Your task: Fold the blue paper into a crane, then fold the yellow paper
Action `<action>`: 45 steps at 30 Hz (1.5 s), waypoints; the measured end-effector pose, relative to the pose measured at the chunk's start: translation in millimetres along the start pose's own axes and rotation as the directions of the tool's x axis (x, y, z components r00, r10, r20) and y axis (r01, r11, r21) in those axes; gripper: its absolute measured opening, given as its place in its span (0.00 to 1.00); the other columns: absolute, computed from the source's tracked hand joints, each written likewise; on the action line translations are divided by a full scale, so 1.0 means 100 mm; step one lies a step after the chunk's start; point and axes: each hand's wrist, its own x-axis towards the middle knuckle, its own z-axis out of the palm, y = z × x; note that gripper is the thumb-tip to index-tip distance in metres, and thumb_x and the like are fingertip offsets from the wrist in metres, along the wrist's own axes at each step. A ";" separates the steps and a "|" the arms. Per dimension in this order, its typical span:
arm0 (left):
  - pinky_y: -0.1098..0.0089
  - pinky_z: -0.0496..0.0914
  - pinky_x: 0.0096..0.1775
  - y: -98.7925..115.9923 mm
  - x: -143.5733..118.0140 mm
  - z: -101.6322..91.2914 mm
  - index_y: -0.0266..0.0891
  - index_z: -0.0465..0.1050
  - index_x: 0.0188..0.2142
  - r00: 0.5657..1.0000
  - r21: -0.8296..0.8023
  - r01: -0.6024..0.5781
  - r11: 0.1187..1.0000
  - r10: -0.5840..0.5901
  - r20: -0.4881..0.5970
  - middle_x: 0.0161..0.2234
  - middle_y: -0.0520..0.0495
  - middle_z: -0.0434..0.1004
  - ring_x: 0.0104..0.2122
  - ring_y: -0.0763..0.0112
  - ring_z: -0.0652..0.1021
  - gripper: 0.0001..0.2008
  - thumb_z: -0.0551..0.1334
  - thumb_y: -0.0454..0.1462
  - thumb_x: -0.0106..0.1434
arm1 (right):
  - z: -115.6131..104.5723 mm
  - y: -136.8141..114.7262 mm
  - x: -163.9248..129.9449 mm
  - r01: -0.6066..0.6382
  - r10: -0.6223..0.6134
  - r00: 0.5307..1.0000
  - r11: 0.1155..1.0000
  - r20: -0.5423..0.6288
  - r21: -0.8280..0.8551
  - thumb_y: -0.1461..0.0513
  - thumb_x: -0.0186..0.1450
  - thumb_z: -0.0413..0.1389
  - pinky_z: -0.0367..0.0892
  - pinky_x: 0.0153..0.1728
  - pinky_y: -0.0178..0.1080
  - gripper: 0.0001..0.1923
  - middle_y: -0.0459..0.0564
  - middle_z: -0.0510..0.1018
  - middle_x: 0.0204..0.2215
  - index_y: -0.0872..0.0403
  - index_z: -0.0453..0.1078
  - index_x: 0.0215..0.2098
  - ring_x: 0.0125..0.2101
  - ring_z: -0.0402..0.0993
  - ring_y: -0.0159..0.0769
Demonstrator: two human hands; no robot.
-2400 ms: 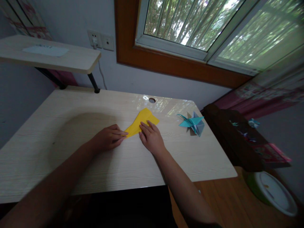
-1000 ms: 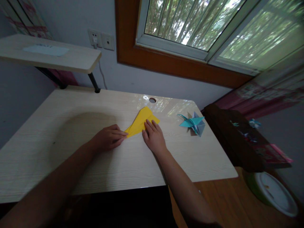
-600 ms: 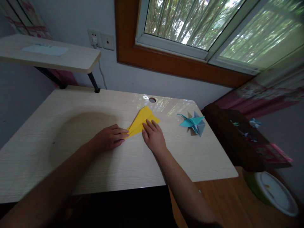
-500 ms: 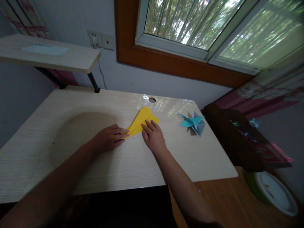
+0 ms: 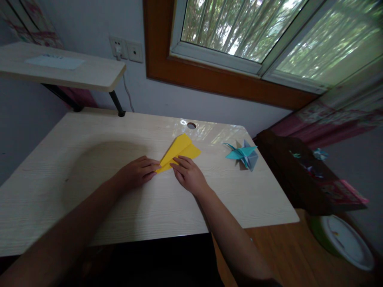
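Note:
A sheet of yellow origami paper (image 5: 183,144), folded into a kite-like shape, lies on the desk with its narrow point toward the lower left. My left hand (image 5: 139,171) is closed at that point, the fingertips on the paper. Against its lower edge, my right hand (image 5: 189,173) has thumb and fingers drawn close together on the fold. The part of the paper under my fingertips is hidden. To the right, apart from both hands, stands a turquoise folded-paper crane (image 5: 241,153) with grey-blue paper at its back.
The pale desk (image 5: 98,215) has a round cable hole (image 5: 191,125) near its back edge. A raised shelf (image 5: 98,77) with a white sheet (image 5: 55,61) stands at the left. Beyond the desk's right edge are a dark brown cabinet (image 5: 293,175) and a green-and-white round bin (image 5: 348,241).
My right hand has slid left and slightly down along the paper's lower edge, toward the narrow point, uncovering the wide end. My left hand has barely shifted.

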 end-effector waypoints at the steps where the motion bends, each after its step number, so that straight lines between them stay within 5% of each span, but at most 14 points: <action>1: 0.58 0.75 0.52 0.00 0.00 0.00 0.40 0.74 0.55 1.000 0.000 0.001 1.000 -0.001 -0.007 0.53 0.41 0.79 0.48 0.61 0.78 0.15 0.60 0.33 0.71 | 0.00 0.00 0.00 0.021 -0.021 1.000 1.000 0.009 0.011 0.63 0.72 0.54 0.69 0.62 0.54 0.17 0.54 0.77 0.58 0.50 0.76 0.56 0.61 0.69 0.46; 7: 0.58 0.75 0.52 -0.02 -0.01 0.00 0.38 0.74 0.56 0.999 -0.008 0.009 1.000 -0.009 -0.038 0.52 0.39 0.79 0.48 0.61 0.79 0.15 0.59 0.32 0.71 | -0.02 -0.11 0.00 0.143 -0.149 0.983 0.988 0.103 0.066 0.59 0.73 0.54 0.63 0.67 0.54 0.21 0.50 0.73 0.63 0.50 0.70 0.63 0.67 0.63 0.45; 13: 0.58 0.75 0.52 -0.01 -0.01 -0.01 0.39 0.73 0.57 1.000 0.010 0.021 1.000 -0.021 -0.009 0.52 0.40 0.79 0.48 0.61 0.78 0.16 0.58 0.33 0.71 | -0.07 -0.22 0.01 0.108 -0.117 0.961 0.993 0.249 0.051 0.55 0.76 0.49 0.57 0.69 0.53 0.23 0.48 0.68 0.66 0.49 0.65 0.67 0.69 0.59 0.41; 34: 0.54 0.72 0.53 0.02 0.05 -0.01 0.42 0.68 0.64 0.994 0.108 -0.005 0.994 -0.007 0.113 0.54 0.40 0.76 0.48 0.57 0.74 0.22 0.59 0.35 0.72 | -0.03 -0.17 0.01 0.061 -0.069 0.963 0.997 0.260 0.037 0.54 0.76 0.49 0.56 0.70 0.53 0.26 0.53 0.68 0.66 0.52 0.62 0.69 0.69 0.61 0.41; 45: 0.55 0.72 0.52 0.02 0.07 -0.01 0.43 0.72 0.61 0.997 0.077 -0.010 0.997 0.004 0.075 0.53 0.40 0.77 0.47 0.59 0.75 0.20 0.60 0.34 0.71 | -0.08 -0.01 -0.02 -0.095 0.102 0.970 0.995 0.221 -0.040 0.54 0.75 0.51 0.55 0.69 0.56 0.27 0.56 0.65 0.68 0.52 0.60 0.70 0.70 0.57 0.45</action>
